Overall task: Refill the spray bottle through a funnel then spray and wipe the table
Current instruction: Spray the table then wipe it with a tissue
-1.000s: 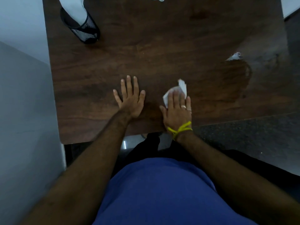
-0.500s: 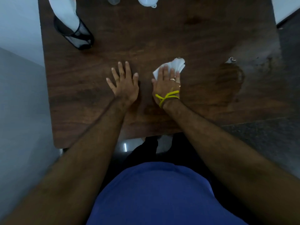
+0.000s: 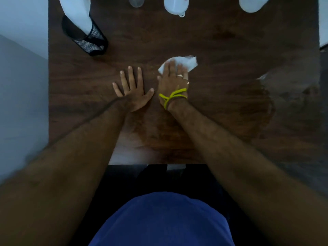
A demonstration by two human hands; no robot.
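My right hand [image 3: 173, 80], with a ring and a yellow wrist band, presses a white tissue [image 3: 188, 62] flat on the dark wooden table [image 3: 213, 41]; the tissue sticks out past the fingertips. Beside it to the left, my left hand [image 3: 132, 88] lies flat on the table, fingers spread, holding nothing. A white funnel [image 3: 174, 5] stands at the far edge. Left of the funnel is a clear bottle base [image 3: 136, 1], cut off by the frame. A wet patch [image 3: 252, 105] darkens the wood to the right.
A black mesh holder [image 3: 87, 39] with white tissues leans at the far left. A white container [image 3: 252, 3] stands at the far right corner. A small white scrap [image 3: 262, 77] lies beside the wet patch. A wall runs along the table's left side.
My right hand has pushed the tissue away from me across the table, from near the front edge toward the middle. My left hand moved forward too, and the view now shows the far edge.
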